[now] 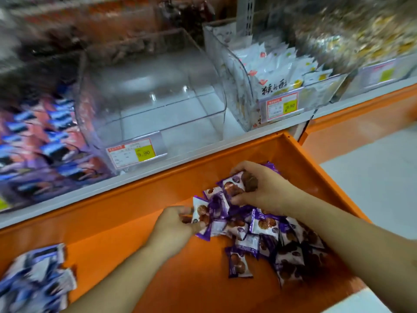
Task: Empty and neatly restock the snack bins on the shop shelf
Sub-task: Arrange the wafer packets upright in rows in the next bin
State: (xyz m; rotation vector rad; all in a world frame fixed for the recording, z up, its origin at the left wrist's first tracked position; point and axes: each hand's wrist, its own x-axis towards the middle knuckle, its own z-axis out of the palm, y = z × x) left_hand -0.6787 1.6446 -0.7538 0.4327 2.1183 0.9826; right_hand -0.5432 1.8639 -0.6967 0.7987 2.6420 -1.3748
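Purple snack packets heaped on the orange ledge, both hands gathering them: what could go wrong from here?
1. The right hand holds several purple packets in one grip; carried up to the empty clear bin, some may slip out.
2. The heap lies near the ledge's right end, so a sweeping grab could push packets off.
3. The left hand pinches packets at odd angles, so they may land untidily in the bin.

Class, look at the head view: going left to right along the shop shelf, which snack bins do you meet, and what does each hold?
Bin of blurred blue-and-red packets → clear bin, empty, with a 9.90 price tag → bin of white packets → blurred bin of yellowish snacks, contents unclear.
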